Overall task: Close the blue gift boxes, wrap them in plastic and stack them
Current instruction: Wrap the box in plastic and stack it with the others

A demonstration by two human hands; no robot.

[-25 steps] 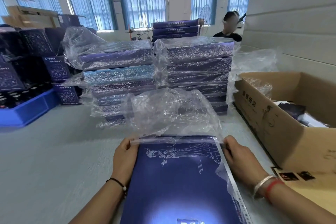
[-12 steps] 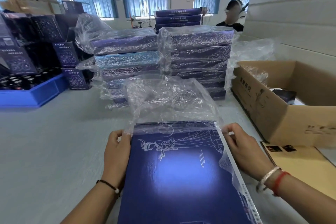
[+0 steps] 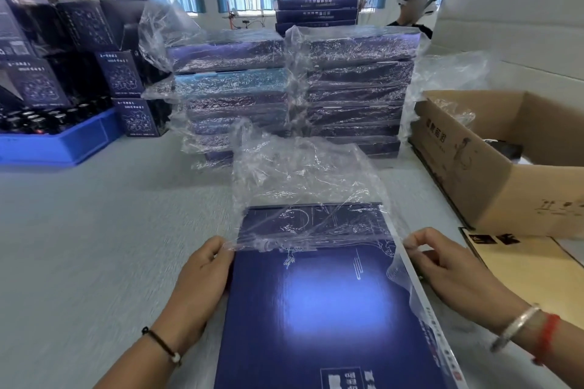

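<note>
Flanking one box (image 3: 319,309), two hands (image 3: 202,275)

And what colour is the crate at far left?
Bright blue, best seen in the head view: the crate holds dark bottles.

A blue gift box (image 3: 319,303) lies flat on the table (image 3: 104,230), its far end inside a clear plastic bag (image 3: 303,180). The left hand (image 3: 202,275) and right hand (image 3: 448,268) each pinch the bag's mouth at the box's sides. Beyond stand two stacks of wrapped boxes (image 3: 354,88) — an open cardboard carton (image 3: 493,174) sits to the right.
</note>
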